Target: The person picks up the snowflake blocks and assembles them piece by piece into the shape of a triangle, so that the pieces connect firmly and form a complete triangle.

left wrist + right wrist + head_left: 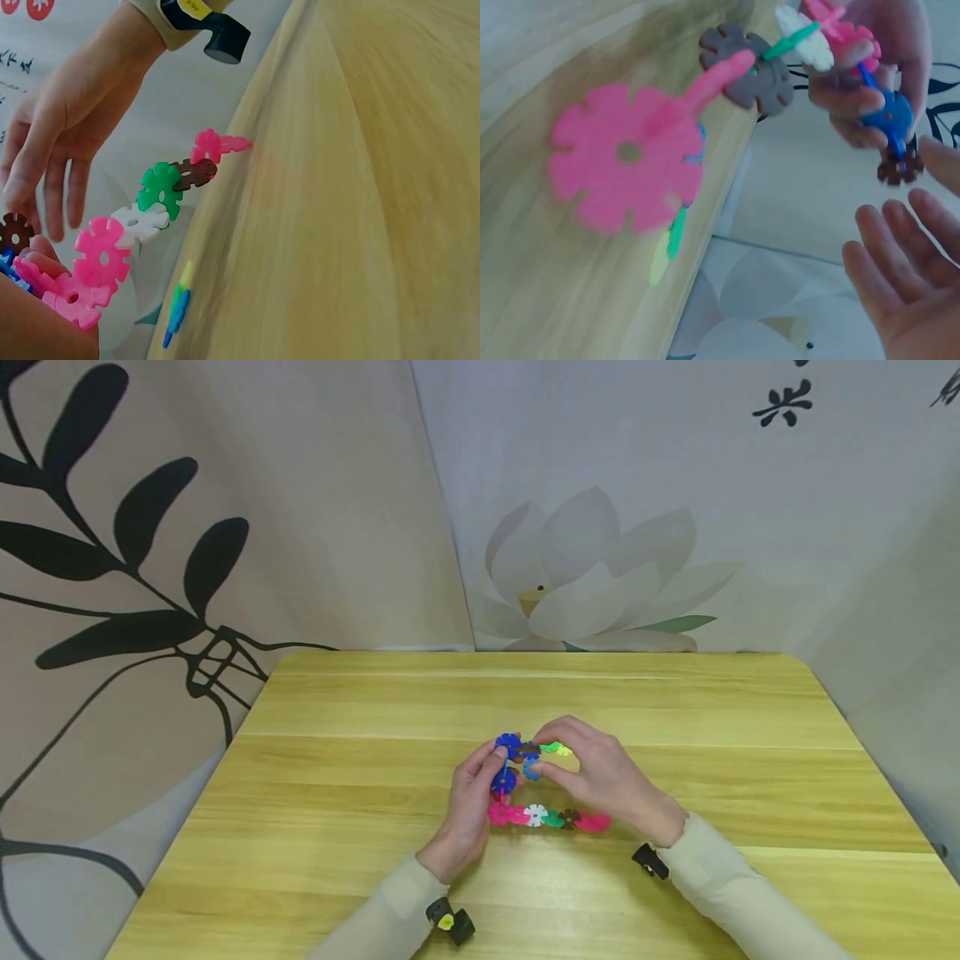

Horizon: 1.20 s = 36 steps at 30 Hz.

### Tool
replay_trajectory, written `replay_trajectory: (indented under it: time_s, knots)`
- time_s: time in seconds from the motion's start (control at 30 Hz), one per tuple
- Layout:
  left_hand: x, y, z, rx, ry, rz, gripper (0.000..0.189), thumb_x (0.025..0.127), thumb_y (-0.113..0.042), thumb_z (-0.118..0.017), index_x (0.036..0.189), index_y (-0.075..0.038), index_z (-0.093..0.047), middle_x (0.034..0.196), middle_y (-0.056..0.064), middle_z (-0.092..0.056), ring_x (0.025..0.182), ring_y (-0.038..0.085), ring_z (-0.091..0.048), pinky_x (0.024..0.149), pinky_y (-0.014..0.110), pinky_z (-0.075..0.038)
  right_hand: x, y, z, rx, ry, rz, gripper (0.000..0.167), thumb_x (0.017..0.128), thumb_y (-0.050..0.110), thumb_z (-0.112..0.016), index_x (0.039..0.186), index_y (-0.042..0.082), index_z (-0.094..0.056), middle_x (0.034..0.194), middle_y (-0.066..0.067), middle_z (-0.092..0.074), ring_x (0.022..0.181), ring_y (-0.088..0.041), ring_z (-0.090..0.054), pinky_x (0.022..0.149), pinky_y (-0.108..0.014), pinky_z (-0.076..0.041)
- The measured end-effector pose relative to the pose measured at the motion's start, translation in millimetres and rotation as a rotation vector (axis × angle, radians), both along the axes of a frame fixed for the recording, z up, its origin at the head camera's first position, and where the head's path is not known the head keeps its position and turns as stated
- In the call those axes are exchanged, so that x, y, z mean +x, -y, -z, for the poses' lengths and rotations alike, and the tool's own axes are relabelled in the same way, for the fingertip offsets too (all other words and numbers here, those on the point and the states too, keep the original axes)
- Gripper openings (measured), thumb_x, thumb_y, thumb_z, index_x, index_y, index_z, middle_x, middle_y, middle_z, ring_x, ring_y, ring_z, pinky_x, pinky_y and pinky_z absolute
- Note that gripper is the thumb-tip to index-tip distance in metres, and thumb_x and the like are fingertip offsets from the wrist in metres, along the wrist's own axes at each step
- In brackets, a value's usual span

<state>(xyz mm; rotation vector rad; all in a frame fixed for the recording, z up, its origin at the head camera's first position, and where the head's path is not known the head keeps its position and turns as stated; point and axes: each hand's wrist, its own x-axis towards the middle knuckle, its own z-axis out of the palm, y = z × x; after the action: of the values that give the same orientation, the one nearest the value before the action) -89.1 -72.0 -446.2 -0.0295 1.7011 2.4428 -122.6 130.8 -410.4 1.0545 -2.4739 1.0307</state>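
My left hand point(467, 806) grips a chain of interlocking plastic snowflake discs point(501, 813) by its blue part. From there, pink, white, green, brown and pink discs point(103, 255) run out to the right. A brown disc point(900, 166) ends the blue part, seen in the right wrist view. Close to that brown disc is my right hand point(600, 768), its fingers spread apart and nothing seen between them in the right wrist view. Behind the hands lies a short piece of yellow, green and blue discs point(178, 304), partly hidden in the head view.
A wooden table point(360, 793) stretches under both hands, its far edge against a backdrop with a printed lotus point(592, 577) and dark leaves. Wrist cameras point(450, 920) are strapped over both sleeves.
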Motion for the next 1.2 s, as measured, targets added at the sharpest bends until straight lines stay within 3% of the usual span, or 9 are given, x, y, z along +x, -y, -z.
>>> replay_trajectory:
  time_s: [0.2, 0.37, 0.7, 1.2]
  knots:
    - [0.8, 3.6, 2.4, 0.01, 0.007, -0.047, 0.037, 0.108, -0.03, -0.057, 0.126, 0.0, -0.067, 0.088, 0.007, -0.07, 0.065, 0.011, -0.057, 0.055, 0.019, -0.046, -8.2, -11.5, 3.5, 0.03, 0.099, 0.03, 0.024, 0.094, 0.015, -0.078, 0.115, 0.008, -0.071, 0.115, -0.003, -0.073, 0.108, -0.024, -0.07, 0.093, -0.045, -0.058]
    - [1.0, 5.9, 3.0, 0.016, 0.003, -0.045, 0.036, 0.107, -0.03, -0.058, 0.127, -0.002, -0.067, 0.092, 0.006, -0.07, 0.067, 0.01, -0.057, 0.055, 0.018, -0.047, -19.5, -17.4, 11.5, 0.067, 0.158, 0.03, 0.024, 0.094, 0.011, -0.077, 0.116, 0.006, -0.072, 0.115, -0.006, -0.073, 0.108, -0.028, -0.07, 0.094, -0.048, -0.057]
    - [3.7, 10.0, 3.3, 0.027, 0.026, -0.056, 0.032, 0.108, -0.027, -0.056, 0.127, -0.003, -0.067, 0.102, 0.009, -0.07, 0.072, 0.011, -0.061, 0.058, 0.019, -0.048, -45.1, -16.0, 24.9, 0.251, 0.336, -0.033, 0.034, 0.098, 0.01, -0.072, 0.132, 0.007, -0.067, 0.131, -0.007, -0.069, 0.126, -0.03, -0.062, 0.108, -0.048, -0.049]
    - [4.2, 11.9, 6.1, 0.037, 0.024, -0.036, 0.035, 0.107, -0.031, -0.058, 0.127, -0.004, -0.066, 0.101, 0.005, -0.068, 0.076, 0.012, -0.062, 0.059, 0.018, -0.049, -69.0, -0.7, 30.6, 0.349, 0.344, -0.134, 0.039, 0.096, 0.002, -0.07, 0.134, 0.008, -0.067, 0.135, -0.007, -0.066, 0.129, -0.028, -0.059, 0.11, -0.046, -0.047]
